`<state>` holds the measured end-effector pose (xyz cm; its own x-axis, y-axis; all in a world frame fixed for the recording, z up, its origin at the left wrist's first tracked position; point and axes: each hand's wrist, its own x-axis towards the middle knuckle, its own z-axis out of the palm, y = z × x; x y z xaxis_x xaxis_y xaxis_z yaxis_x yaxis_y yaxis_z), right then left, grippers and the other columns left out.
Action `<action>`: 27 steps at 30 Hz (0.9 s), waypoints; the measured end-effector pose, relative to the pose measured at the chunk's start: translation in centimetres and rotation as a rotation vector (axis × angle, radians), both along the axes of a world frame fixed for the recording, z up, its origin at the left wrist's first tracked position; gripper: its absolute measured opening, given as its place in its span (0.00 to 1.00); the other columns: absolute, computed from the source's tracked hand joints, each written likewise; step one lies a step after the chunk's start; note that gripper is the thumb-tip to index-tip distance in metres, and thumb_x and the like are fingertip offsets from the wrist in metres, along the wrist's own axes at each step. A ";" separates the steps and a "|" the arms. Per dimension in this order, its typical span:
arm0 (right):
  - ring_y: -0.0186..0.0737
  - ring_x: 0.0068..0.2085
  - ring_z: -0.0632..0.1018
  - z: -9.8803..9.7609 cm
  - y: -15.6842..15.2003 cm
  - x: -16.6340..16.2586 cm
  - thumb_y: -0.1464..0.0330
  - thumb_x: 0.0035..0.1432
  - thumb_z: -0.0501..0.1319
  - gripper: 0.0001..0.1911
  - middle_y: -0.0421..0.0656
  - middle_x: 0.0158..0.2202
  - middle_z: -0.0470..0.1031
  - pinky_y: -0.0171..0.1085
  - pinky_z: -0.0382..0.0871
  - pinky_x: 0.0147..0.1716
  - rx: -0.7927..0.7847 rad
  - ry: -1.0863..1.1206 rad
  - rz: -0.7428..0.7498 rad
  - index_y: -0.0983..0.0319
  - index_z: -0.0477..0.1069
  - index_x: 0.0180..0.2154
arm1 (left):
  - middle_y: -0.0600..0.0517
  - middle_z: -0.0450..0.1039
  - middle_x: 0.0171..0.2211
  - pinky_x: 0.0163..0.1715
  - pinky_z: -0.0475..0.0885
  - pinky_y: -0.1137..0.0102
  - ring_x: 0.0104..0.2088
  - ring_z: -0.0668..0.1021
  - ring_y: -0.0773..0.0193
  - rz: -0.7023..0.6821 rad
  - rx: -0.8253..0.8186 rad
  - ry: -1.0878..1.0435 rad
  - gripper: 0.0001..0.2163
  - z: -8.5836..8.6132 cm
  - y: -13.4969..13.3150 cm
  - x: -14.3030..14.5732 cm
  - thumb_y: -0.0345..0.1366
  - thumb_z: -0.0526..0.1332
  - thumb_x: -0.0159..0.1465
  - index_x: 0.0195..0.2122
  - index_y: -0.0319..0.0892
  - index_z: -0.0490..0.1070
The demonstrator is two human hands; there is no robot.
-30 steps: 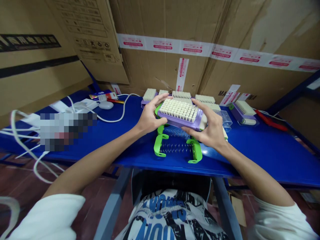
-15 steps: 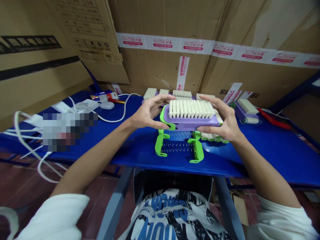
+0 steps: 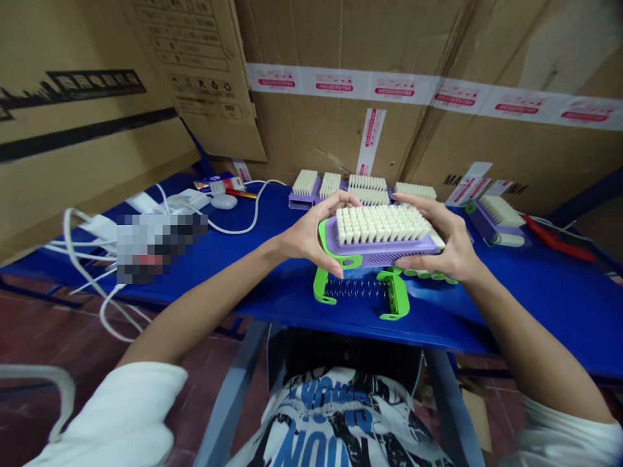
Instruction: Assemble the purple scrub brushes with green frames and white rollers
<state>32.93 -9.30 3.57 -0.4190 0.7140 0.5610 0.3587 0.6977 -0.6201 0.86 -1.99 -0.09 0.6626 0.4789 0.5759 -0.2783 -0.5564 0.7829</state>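
Note:
A purple scrub brush [image 3: 382, 227] with cream bristles facing up is held level between both hands, above the blue table. My left hand [image 3: 311, 235] is closed round its left end, where a green end piece [image 3: 350, 261] fits over the purple body. Wrapped round the right end is my right hand [image 3: 450, 240], thumb at the front lower edge. Below the brush on the table lie green end brackets [image 3: 400, 298] with thin metal springs [image 3: 357, 288] stretched between them. White rollers with green ends [image 3: 426, 275] lie partly hidden under the right hand.
Several purple brushes [image 3: 367, 188] stand along the back. Another brush [image 3: 496, 214] and a red tool [image 3: 557, 239] lie at the right. White cables [image 3: 73, 243], a mouse [image 3: 224, 202] and a blurred patch are at the left. Cardboard [image 3: 335, 136] walls the back.
The green end piece, which stuck out loosely at the left, now sits against the brush body. The brush has come lower, hiding the rear springs. The view has shifted slightly.

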 end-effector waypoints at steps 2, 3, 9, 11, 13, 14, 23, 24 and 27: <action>0.65 0.66 0.86 -0.1 0.3 0.4 0.49 0.47 0.91 0.54 0.44 0.68 0.85 0.65 0.82 0.70 0.002 0.059 -0.012 0.44 0.81 0.73 | 0.47 0.76 0.55 0.54 0.81 0.58 0.55 0.82 0.49 0.050 0.028 -0.016 0.52 -0.2 0.8 -0.4 0.54 0.95 0.38 0.62 0.50 0.74; 0.64 0.66 0.86 -0.1 0.5 0.8 0.50 0.46 0.92 0.53 0.44 0.68 0.85 0.64 0.83 0.70 0.003 0.085 -0.038 0.44 0.82 0.72 | 0.48 0.76 0.54 0.52 0.81 0.60 0.52 0.82 0.52 0.069 0.019 -0.024 0.50 -0.2 1.2 -0.7 0.53 0.95 0.41 0.62 0.50 0.74; 0.56 0.50 0.86 0.1 3.2 4.5 0.52 0.41 0.92 0.50 0.47 0.55 0.87 0.55 0.89 0.50 0.076 0.431 -0.226 0.49 0.84 0.66 | 0.52 0.77 0.48 0.48 0.81 0.65 0.44 0.82 0.60 0.243 -0.107 -0.151 0.42 0.8 2.7 -3.0 0.49 0.93 0.46 0.58 0.49 0.78; 0.54 0.47 0.85 0.0 4.3 5.9 0.52 0.38 0.92 0.50 0.48 0.53 0.86 0.51 0.89 0.38 0.144 0.551 -0.311 0.50 0.84 0.63 | 0.52 0.76 0.45 0.46 0.79 0.66 0.43 0.81 0.59 0.306 -0.081 -0.105 0.39 1.0 2.7 -3.3 0.50 0.93 0.44 0.53 0.48 0.80; 0.53 0.44 0.85 -0.3 5.2 7.0 0.51 0.34 0.92 0.50 0.49 0.53 0.85 0.46 0.85 0.28 0.190 0.649 -0.382 0.51 0.83 0.60 | 0.54 0.75 0.41 0.39 0.74 0.68 0.39 0.77 0.62 0.374 -0.016 -0.003 0.35 1.1 2.5 -3.3 0.49 0.92 0.45 0.50 0.47 0.82; 0.53 0.43 0.85 -0.4 5.6 7.4 0.51 0.33 0.92 0.50 0.49 0.53 0.84 0.45 0.83 0.25 0.201 0.677 -0.405 0.51 0.83 0.59 | 0.55 0.74 0.40 0.37 0.71 0.69 0.37 0.75 0.63 0.414 0.023 0.042 0.33 1.1 2.3 -3.1 0.49 0.92 0.45 0.49 0.47 0.83; 0.52 0.45 0.85 -1.0 5.6 7.3 0.50 0.37 0.91 0.48 0.49 0.53 0.84 0.42 0.86 0.26 0.202 0.593 -0.461 0.51 0.80 0.59 | 0.51 0.84 0.38 0.48 0.78 0.59 0.41 0.82 0.55 0.929 0.251 -0.062 0.19 1.2 3.0 -3.8 0.51 0.88 0.52 0.34 0.47 0.85; 0.52 0.45 0.85 -1.0 5.5 7.2 0.49 0.37 0.91 0.49 0.49 0.53 0.84 0.43 0.86 0.26 0.201 0.588 -0.463 0.51 0.80 0.60 | 0.51 0.83 0.36 0.47 0.79 0.58 0.40 0.82 0.55 0.947 0.259 -0.068 0.19 1.0 3.4 -4.1 0.51 0.87 0.53 0.31 0.47 0.84; 0.54 0.46 0.85 -1.0 5.4 7.0 0.46 0.38 0.90 0.50 0.48 0.53 0.84 0.46 0.88 0.28 0.193 0.559 -0.476 0.50 0.79 0.61 | 0.51 0.80 0.35 0.46 0.80 0.56 0.38 0.81 0.55 0.991 0.241 -0.006 0.20 0.5 4.5 -4.9 0.53 0.87 0.55 0.30 0.47 0.82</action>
<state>39.95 -3.89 2.55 0.2932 0.6144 0.7325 0.3165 0.6605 -0.6808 -4.03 2.51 0.45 0.0279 0.6812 0.7316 0.3892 -0.6815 0.6197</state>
